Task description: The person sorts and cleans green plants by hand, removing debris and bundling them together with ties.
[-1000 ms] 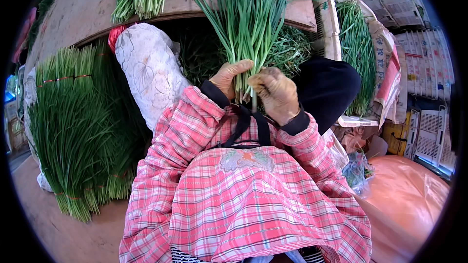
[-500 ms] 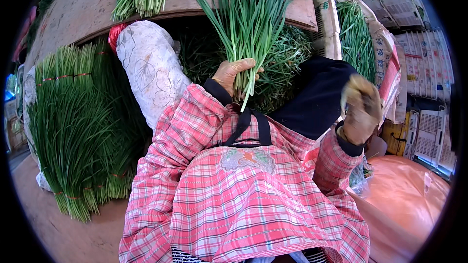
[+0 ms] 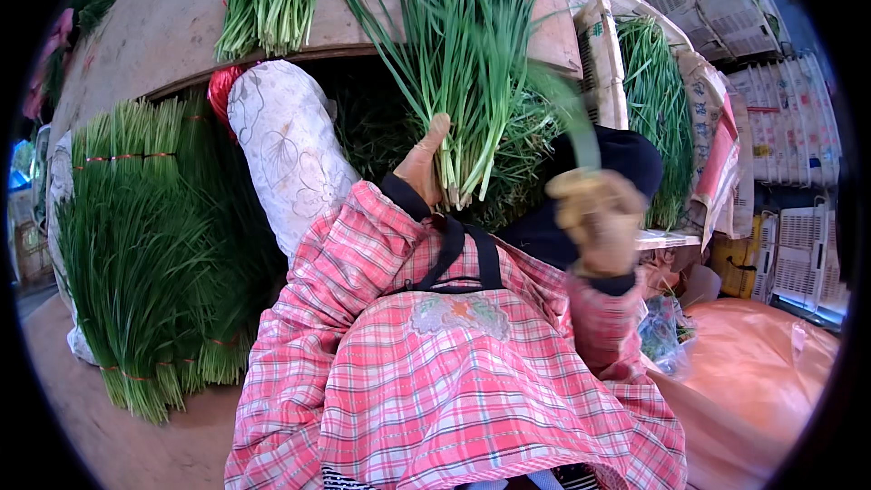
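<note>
My left hand (image 3: 422,163) supports a loose bunch of garlic chives (image 3: 463,82) by the pale stem ends, its thumb raised along the left side and its fingers hidden behind the stems. The green leaves fan out away from me over the board's edge. To the right of the bunch, my right hand (image 3: 603,218) is closed and blurred by motion. A smeared green chive blade (image 3: 581,132) rises from its fingers toward the bunch. Under the bunch lies a dark heap of loose greens (image 3: 526,132).
Tied chive bundles (image 3: 154,236) are stacked at left, beside my leg in a pale patterned cover (image 3: 290,141). Another bunch (image 3: 277,0) lies on the wooden board (image 3: 172,27). A white crate (image 3: 612,63) holds chives at right, near orange plastic sheeting (image 3: 762,345) and stacked crates (image 3: 785,113).
My right hand has swung left toward the bunch, with a green blade now showing above it. My left thumb has lifted from across the stems to point upward.
</note>
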The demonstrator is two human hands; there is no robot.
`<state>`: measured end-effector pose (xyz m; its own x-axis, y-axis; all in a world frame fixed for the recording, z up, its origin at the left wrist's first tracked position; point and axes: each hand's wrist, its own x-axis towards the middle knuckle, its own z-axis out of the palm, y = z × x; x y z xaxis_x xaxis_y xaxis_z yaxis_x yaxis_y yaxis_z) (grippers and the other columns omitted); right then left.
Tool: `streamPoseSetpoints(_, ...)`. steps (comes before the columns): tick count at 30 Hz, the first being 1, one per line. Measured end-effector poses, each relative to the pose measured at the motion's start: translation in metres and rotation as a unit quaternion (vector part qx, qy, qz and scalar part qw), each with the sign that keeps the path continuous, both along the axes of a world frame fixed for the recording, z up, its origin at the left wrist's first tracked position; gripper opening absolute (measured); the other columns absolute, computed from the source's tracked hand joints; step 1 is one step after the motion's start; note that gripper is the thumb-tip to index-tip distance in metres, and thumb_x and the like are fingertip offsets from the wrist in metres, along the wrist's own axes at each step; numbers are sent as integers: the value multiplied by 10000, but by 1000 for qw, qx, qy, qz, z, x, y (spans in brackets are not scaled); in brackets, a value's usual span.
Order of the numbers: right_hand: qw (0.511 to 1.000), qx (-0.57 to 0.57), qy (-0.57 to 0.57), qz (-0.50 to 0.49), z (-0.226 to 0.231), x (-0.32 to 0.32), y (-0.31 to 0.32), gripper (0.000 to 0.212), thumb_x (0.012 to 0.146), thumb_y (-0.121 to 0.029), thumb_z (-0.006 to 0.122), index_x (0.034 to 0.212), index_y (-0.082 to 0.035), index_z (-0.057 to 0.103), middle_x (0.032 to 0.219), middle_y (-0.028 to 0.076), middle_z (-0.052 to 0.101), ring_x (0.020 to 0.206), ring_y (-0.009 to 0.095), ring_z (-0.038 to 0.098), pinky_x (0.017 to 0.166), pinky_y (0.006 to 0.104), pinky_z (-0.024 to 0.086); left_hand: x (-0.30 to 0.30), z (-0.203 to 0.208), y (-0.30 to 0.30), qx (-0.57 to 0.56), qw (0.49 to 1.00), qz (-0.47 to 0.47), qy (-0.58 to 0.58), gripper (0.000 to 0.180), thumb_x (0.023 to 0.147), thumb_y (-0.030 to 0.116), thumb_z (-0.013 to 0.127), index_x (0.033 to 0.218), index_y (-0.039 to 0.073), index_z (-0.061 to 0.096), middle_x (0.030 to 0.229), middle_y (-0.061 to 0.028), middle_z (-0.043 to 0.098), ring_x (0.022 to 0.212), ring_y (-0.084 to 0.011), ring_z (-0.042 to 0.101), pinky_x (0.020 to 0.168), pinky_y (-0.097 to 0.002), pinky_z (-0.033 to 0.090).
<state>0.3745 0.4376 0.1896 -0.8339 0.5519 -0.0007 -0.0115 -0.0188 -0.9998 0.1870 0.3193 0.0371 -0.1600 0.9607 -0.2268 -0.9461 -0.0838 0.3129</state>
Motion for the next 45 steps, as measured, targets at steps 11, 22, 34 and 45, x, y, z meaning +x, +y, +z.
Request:
streamPoseSetpoints(11,834,515,-197,-17,-42,-51,1,253,797,-270,655,925,-51,655,647,168,617,573,305,623,510,386,491,4,23,3,157,985,49,-52,744,883,635,278,1292,34,436,1221,-187,541,1026,-351,583,807,-444,523)
streamPoseSetpoints(22,781,608,-141,23,-26,-91,-27,400,726,-198,711,1097,-88,613,719,107,556,606,263,590,524,358,459,2,-3,1,164,974,6,-154,653,878,623,358,1262,107,474,1195,-146,562,1049,-300,566,914,-467,447)
streamPoseSetpoints(34,939,309,-133,68,-68,-85,2,136,740,-34,650,875,-26,655,825,110,587,729,256,604,670,313,486,6,4,9,5,992,75,-96,665,912,588,314,1294,59,440,1250,-161,527,1122,-315,519,964,-469,404)
streamPoseSetpoints(45,951,254,-62,165,-71,-76,0,171,686,72,663,843,7,641,907,91,623,825,205,602,732,295,484,1,-3,11,82,985,-83,-131,657,887,540,443,1253,-5,461,1143,-120,599,953,-249,609,792,-367,507)
